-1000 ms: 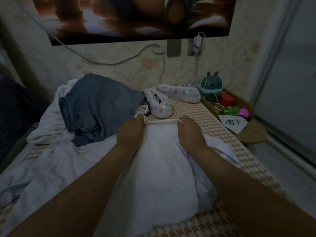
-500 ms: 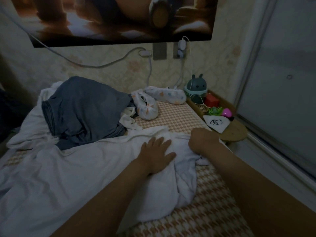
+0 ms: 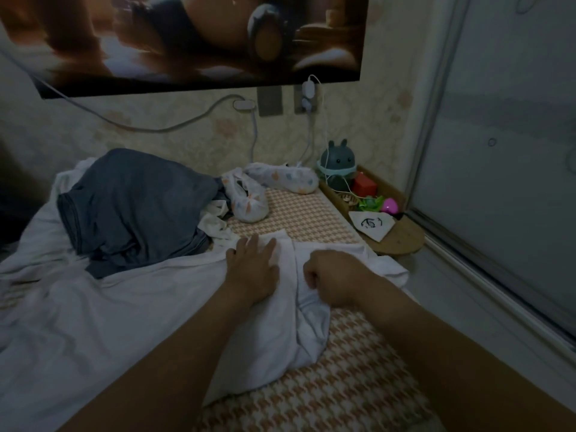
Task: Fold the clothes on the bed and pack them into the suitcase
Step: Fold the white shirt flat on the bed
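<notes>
A white garment lies spread on the bed in front of me. My left hand presses flat on it with straight fingers. Just to its right, my right hand has its fingers curled into the white cloth, gripping a fold. A dark blue-grey garment is heaped at the back left, on more white cloth. Two small white patterned pieces lie near the wall. No suitcase is in view.
The bed has an orange houndstooth cover. At its right stands a wooden shelf with a rabbit-shaped lamp, a red box, small toys and a white paper. Cables hang from wall sockets. A sliding door runs along the right.
Both hands let go of the raised garment edge and laid it on the bed. My left hand went flat on the cloth; my right hand moved left, closer to it.
</notes>
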Action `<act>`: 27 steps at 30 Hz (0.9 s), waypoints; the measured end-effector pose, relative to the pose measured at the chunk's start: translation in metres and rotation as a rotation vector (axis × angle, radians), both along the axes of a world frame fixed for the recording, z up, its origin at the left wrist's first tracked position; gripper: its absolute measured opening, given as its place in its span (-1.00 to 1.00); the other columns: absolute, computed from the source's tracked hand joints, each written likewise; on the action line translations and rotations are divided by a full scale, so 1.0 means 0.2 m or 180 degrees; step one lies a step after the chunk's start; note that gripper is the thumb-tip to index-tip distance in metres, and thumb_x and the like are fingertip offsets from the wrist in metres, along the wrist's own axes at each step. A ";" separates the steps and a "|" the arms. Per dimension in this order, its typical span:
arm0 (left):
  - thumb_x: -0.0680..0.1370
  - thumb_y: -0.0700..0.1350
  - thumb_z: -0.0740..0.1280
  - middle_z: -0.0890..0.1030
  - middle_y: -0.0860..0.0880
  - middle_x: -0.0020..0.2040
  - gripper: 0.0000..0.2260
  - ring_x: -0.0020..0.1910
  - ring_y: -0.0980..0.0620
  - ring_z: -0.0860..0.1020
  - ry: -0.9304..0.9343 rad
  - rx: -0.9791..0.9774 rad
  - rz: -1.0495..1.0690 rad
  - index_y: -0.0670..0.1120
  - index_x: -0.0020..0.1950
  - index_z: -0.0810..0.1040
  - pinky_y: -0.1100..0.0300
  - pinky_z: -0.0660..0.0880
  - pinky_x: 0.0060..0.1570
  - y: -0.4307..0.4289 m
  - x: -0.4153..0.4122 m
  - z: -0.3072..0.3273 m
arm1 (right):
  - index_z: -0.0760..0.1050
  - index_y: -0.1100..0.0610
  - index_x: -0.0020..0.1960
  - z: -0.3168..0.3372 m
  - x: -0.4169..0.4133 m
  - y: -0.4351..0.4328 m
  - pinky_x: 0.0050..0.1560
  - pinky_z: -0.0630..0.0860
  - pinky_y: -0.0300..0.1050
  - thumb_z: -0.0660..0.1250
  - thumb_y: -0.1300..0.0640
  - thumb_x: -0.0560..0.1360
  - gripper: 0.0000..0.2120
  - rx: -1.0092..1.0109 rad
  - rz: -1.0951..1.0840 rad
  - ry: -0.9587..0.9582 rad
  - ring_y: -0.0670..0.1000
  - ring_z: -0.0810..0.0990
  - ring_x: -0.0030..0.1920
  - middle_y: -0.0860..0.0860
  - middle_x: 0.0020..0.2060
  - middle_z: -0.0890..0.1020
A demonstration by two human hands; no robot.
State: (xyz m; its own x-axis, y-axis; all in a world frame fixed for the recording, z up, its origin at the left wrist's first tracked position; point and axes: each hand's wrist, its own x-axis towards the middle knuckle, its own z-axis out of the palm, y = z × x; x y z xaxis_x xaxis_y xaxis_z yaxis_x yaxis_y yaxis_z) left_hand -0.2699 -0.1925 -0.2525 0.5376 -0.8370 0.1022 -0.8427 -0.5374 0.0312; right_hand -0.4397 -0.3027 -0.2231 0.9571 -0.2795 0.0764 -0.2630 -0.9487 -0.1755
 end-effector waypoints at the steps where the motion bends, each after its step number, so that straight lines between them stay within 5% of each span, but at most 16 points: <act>1: 0.57 0.13 0.06 0.17 -0.09 0.53 -0.50 0.47 -0.17 0.13 -0.0025 -0.0312 -0.0073 0.10 0.52 0.17 -0.12 0.10 0.38 0.03 -0.02 0.00 | 0.57 0.05 -0.25 0.01 -0.01 0.06 -0.17 0.43 -0.18 0.29 0.24 0.43 -0.85 0.0357 0.0024 0.0125 -0.02 0.52 -0.19 -0.01 -0.19 0.60; 4: 0.49 0.00 0.13 0.49 -0.04 0.21 -0.62 0.17 -0.11 0.43 0.0053 -0.1174 -0.0538 0.01 0.28 0.47 -0.02 0.38 0.10 0.14 -0.13 -0.01 | 0.28 0.03 -0.49 0.00 -0.08 0.16 -0.36 0.31 -0.09 0.28 0.15 0.45 -0.64 0.1227 -0.0015 0.0102 -0.04 0.32 -0.45 -0.02 -0.52 0.39; 6: 0.50 -0.01 0.10 0.53 0.01 0.06 -0.69 0.02 -0.06 0.48 0.0018 -0.1460 -0.0682 0.02 0.16 0.51 0.02 0.42 -0.05 0.23 -0.22 -0.01 | 0.26 0.07 -0.49 -0.01 -0.13 0.23 -0.37 0.26 -0.05 0.34 0.02 0.42 -0.61 0.1477 -0.0168 0.0200 -0.03 0.29 -0.47 0.00 -0.54 0.33; 10: 0.56 0.07 -0.03 0.56 0.05 0.07 -0.61 0.01 0.02 0.49 0.0382 -0.1758 -0.0638 0.01 0.19 0.50 0.05 0.43 0.00 0.38 -0.35 -0.02 | 0.31 0.09 -0.44 -0.04 -0.23 0.30 -0.34 0.30 -0.08 0.40 -0.04 0.45 -0.59 0.1771 -0.0538 -0.0369 -0.03 0.37 -0.43 0.01 -0.50 0.37; 13: 0.60 0.21 -0.06 0.49 -0.01 0.33 -0.50 0.28 -0.06 0.47 0.0357 -0.1397 -0.0687 0.04 0.40 0.40 -0.02 0.41 0.25 0.46 -0.39 -0.06 | 0.33 0.02 -0.37 0.00 -0.34 0.26 -0.25 0.35 -0.11 0.28 0.00 0.52 -0.69 0.1284 -0.1231 -0.0299 0.02 0.53 -0.21 -0.06 -0.34 0.47; 15: 0.56 0.33 -0.09 0.16 0.03 0.55 -0.45 0.52 -0.07 0.13 0.0580 -0.0569 -0.0540 0.22 0.53 0.13 -0.14 0.12 0.46 0.50 -0.42 -0.09 | 0.48 0.05 -0.19 0.02 -0.40 0.26 -0.05 0.45 -0.12 0.21 0.01 0.56 -0.80 0.0872 -0.1385 0.0537 0.10 0.58 0.03 0.02 -0.10 0.57; 17: 0.57 0.35 -0.06 -0.14 0.07 0.59 -0.45 0.56 -0.04 -0.17 0.0650 0.0201 -0.0505 0.30 0.53 -0.10 -0.21 -0.17 0.48 0.53 -0.46 -0.11 | 0.52 0.13 0.12 0.01 -0.42 0.30 0.15 0.46 -0.07 0.22 -0.01 0.54 -0.73 0.0474 -0.1573 0.0948 0.12 0.54 0.15 0.09 0.13 0.57; 19: 0.56 0.36 -0.04 -0.23 0.07 0.58 -0.42 0.55 -0.03 -0.25 0.0604 0.0465 -0.0534 0.29 0.53 -0.16 -0.23 -0.27 0.45 0.54 -0.49 -0.11 | 0.43 0.09 0.25 0.00 -0.38 0.36 0.19 0.42 0.01 0.31 -0.01 0.44 -0.59 -0.0306 -0.1454 0.0204 0.15 0.50 0.19 0.11 0.19 0.50; 22: 0.55 0.36 0.00 -0.18 0.05 0.59 -0.35 0.56 -0.02 -0.19 0.0747 0.0504 -0.0699 0.20 0.57 -0.12 -0.17 -0.23 0.48 0.58 -0.47 -0.07 | 0.36 0.10 0.42 0.01 -0.26 0.45 0.35 0.31 0.14 0.35 0.01 0.44 -0.43 -0.0463 -0.0235 -0.0452 0.21 0.40 0.36 0.16 0.38 0.39; 25: 0.56 0.28 0.01 0.09 -0.03 0.58 -0.37 0.54 0.02 0.09 0.1152 -0.0123 -0.0706 0.03 0.57 0.10 0.15 -0.08 0.50 0.68 -0.39 -0.04 | 0.07 0.10 0.57 0.00 -0.17 0.55 0.51 0.04 0.09 0.14 -0.01 0.62 -0.42 0.0246 -0.0254 0.0958 0.08 0.13 0.53 0.08 0.55 0.13; 27: 0.55 0.23 0.03 0.24 -0.03 0.53 -0.39 0.49 0.03 0.22 0.1361 -0.0490 -0.0467 -0.04 0.53 0.23 0.26 0.03 0.44 0.79 -0.30 0.00 | 0.23 0.12 0.49 0.01 -0.10 0.59 0.44 0.14 0.11 0.08 -0.03 0.62 -0.51 -0.0257 -0.0450 0.1195 0.14 0.31 0.41 0.13 0.45 0.32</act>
State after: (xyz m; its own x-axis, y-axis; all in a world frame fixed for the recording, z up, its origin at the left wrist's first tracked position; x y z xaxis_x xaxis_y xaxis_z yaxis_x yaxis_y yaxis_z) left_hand -0.3295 -0.0338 -0.2518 0.4358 -0.8997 0.0264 -0.8037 -0.3757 0.4615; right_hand -0.4597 -0.1856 -0.2219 0.8753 -0.4176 -0.2440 -0.4234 -0.9054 0.0310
